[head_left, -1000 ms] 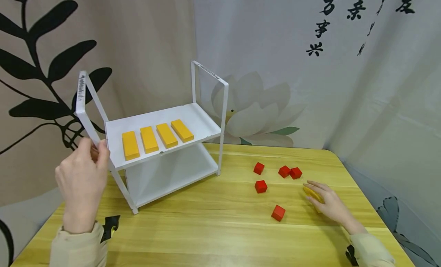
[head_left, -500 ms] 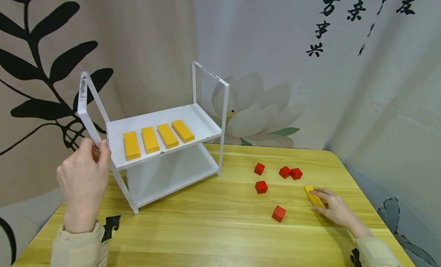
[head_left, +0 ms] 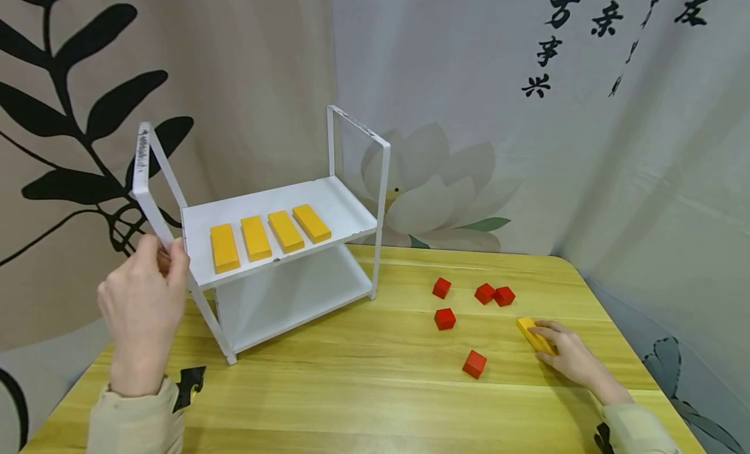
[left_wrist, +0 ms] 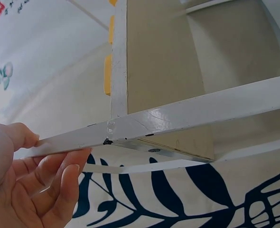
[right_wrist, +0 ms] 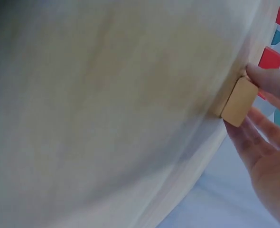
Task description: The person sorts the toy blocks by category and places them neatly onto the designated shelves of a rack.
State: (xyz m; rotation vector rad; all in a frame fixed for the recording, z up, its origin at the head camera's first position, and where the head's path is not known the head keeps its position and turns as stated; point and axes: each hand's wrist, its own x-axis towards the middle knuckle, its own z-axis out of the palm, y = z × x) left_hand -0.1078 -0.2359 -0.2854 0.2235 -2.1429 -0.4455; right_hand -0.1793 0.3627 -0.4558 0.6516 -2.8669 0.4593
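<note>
At the left, my left hand (head_left: 140, 297) pinches the near left post (left_wrist: 90, 134) of a white two-tier rack (head_left: 346, 200) between thumb and fingers. Several yellow rectangular blocks (head_left: 285, 231) lie in a row on the rack's upper shelf. Over at the right of the table, my right hand (head_left: 571, 356) holds another yellow block (head_left: 529, 331), thumb on one side and fingers on the other. The right wrist view shows this block (right_wrist: 239, 102) end-on, low at the table surface, its far part hidden by the hand.
Several red cubes (head_left: 444, 319) are scattered on the wooden table (head_left: 351, 389) between the rack and my right hand. The rack's lower shelf (head_left: 293, 297) sits just above the tabletop. Printed curtains (head_left: 263, 83) hang close behind the table.
My right hand has drawn back slightly to the right along the yellow block, leaving its far end uncovered. The left hand keeps its grip on the post.
</note>
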